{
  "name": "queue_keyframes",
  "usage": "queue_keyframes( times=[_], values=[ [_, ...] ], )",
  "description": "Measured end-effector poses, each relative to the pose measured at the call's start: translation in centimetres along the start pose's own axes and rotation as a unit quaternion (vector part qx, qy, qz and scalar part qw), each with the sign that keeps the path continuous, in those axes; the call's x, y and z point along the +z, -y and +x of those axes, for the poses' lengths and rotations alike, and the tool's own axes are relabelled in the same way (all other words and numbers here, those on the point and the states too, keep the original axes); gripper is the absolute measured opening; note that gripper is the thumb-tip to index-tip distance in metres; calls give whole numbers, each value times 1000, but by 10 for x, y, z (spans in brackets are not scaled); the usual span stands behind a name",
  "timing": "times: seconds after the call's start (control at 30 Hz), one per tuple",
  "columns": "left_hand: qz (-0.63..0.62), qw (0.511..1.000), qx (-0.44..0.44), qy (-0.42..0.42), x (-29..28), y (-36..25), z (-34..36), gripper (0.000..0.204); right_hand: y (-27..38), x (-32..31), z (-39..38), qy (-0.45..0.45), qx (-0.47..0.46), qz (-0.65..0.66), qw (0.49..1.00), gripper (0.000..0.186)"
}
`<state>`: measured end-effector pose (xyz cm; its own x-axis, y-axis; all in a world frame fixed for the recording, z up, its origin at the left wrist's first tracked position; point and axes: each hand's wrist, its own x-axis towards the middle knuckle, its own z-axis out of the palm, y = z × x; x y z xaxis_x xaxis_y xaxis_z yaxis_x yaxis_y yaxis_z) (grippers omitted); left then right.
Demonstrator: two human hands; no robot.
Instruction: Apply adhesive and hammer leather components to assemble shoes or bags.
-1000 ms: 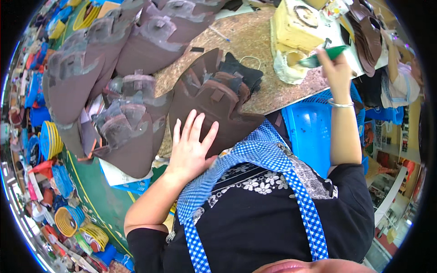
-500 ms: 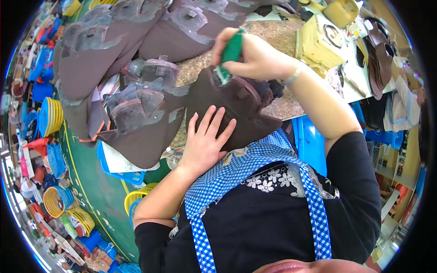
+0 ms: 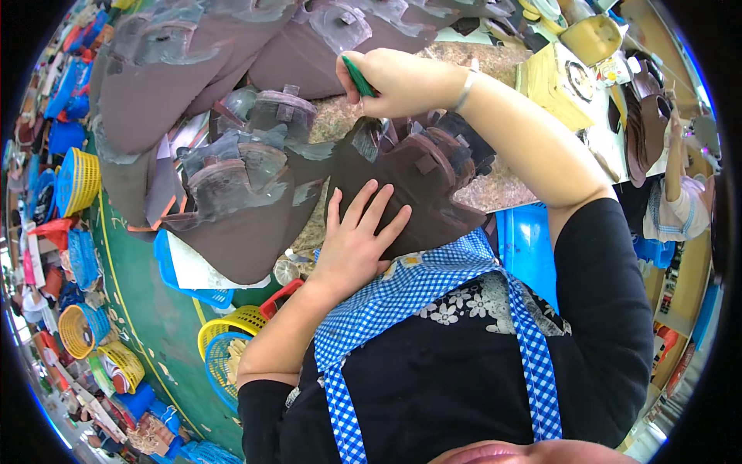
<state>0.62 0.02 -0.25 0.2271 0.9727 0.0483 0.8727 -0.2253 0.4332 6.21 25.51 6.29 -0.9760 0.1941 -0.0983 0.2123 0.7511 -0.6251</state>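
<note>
My left hand [image 3: 357, 243] lies flat with spread fingers on a dark brown leather-like cut piece [image 3: 421, 209], pressing it near the table's front edge. Above that piece's upper left corner, my right hand [image 3: 402, 83] is closed around a green-handled brush [image 3: 358, 76]; its tip is hidden behind the hand. A wet, whitish smear [image 3: 366, 139] shows on the corner under it. Similar brown pieces with greyish, glue-like streaks lie to the left, one [image 3: 247, 240] overlapping close by and a larger stack [image 3: 166, 116] farther up.
A yellow box-shaped container [image 3: 553, 85] with a round opening stands at the far right of the stone slab [image 3: 495, 189]. Blue crate [image 3: 525, 243] sits below the table edge. Yellow and blue baskets [image 3: 232, 325] stand on the green floor by my left arm. Another person [image 3: 680, 201] is at the right.
My right hand has moved left and turned, so less of the green handle shows. The piece's upper corner now carries a wet smear. My left hand stays on the piece.
</note>
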Motion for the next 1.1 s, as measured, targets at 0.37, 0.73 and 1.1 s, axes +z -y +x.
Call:
queue_keyframes(
  times=[0.37,0.73,1.1],
  values=[
    [9,1000,-1,-9,-1,-1,1,86,1,-2,-104,9,142,44,989,50],
    [-16,1000,-8,-16,-5,-4,3,83,-4,36,-111,-224,86,-40,970,49],
    [2,999,-8,-32,-3,-2,3,78,12,74,-187,-205,45,110,972,33]
  ],
)
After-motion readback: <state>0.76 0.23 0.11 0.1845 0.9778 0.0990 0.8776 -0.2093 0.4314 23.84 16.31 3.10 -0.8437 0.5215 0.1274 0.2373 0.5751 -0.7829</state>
